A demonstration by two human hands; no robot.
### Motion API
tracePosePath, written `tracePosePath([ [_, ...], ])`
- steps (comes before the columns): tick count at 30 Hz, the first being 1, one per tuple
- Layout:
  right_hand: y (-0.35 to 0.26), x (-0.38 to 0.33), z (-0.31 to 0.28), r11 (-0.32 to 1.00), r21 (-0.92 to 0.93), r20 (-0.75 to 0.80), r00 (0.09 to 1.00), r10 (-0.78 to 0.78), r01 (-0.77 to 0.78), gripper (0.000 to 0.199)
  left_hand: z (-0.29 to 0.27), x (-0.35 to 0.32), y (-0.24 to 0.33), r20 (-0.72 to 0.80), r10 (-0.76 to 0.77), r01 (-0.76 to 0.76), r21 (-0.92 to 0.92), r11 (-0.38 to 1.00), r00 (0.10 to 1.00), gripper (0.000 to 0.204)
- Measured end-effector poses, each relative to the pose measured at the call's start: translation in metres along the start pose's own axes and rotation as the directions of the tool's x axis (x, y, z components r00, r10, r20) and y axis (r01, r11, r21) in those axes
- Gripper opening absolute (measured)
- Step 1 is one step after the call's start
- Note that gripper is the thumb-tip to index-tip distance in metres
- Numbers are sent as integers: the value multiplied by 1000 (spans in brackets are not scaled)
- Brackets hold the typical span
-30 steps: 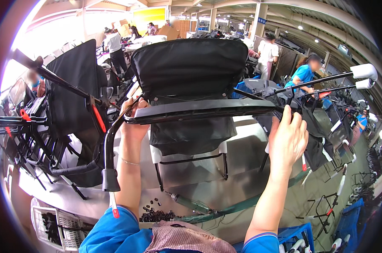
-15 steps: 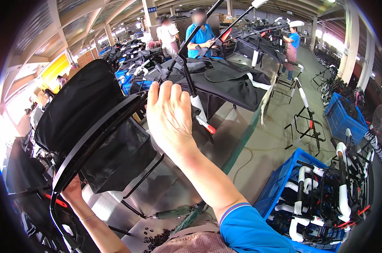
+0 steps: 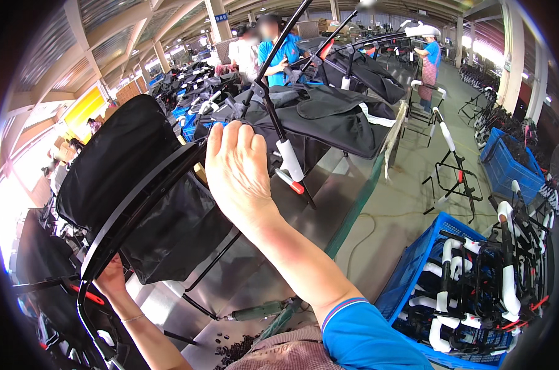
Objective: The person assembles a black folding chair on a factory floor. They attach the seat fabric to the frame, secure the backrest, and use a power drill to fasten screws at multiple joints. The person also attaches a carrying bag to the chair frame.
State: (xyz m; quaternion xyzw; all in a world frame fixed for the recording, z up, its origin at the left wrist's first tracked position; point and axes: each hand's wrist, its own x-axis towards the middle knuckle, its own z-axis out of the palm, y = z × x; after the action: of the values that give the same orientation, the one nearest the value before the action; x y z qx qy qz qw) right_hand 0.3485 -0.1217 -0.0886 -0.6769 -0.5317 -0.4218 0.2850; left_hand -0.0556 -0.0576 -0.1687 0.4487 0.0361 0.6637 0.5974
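Observation:
A black fabric stroller canopy (image 3: 116, 163) stands at the left, joined to a curved dark stroller frame bar (image 3: 134, 206). My right hand (image 3: 239, 172) is closed over the upper end of this bar, its fingertips hidden from view. Lower down, my left hand (image 3: 111, 277) grips the same bar from behind, with part of its fingers covered by it. Black cloth (image 3: 174, 231) hangs beneath the bar between my hands. Just beyond my right hand rises another stroller's black tube with a white sleeve (image 3: 289, 159) and a red-tipped lever (image 3: 297, 186).
A green hand-held power tool (image 3: 261, 310) and scattered small black parts (image 3: 236, 350) lie on the metal table (image 3: 298, 237). To the right, a blue crate (image 3: 409, 262) holds white-gripped tubes. Other people (image 3: 279, 55) stand beyond the black strollers (image 3: 335, 117).
My right hand sits slightly further left and the bar has shifted a little with it; both hands keep their hold. A person in blue behind the strollers has moved left.

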Motion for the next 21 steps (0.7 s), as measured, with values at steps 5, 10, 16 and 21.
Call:
tracePosePath([
  [5, -1, 6, -4, 999, -32, -43, 999, -8, 7, 25, 20, -19, -18, -59, 188, -194, -110, 975, 980, 38],
  [10, 2, 5, 5, 999, -53, -130, 991, 0, -7, 13, 153, -29, -58, -95, 250, -256, -67, 964, 964, 62],
  [16, 4, 19, -28, 970, 241, 51, 998, 20, -32, 27, 163, -36, -21, -22, 126, -123, -430, 895, 992, 56],
  [21, 1, -9, -76, 963, 248, -42, 994, -97, 105, 35, 164, -63, -1, -15, 219, -212, -333, 919, 976, 52],
])
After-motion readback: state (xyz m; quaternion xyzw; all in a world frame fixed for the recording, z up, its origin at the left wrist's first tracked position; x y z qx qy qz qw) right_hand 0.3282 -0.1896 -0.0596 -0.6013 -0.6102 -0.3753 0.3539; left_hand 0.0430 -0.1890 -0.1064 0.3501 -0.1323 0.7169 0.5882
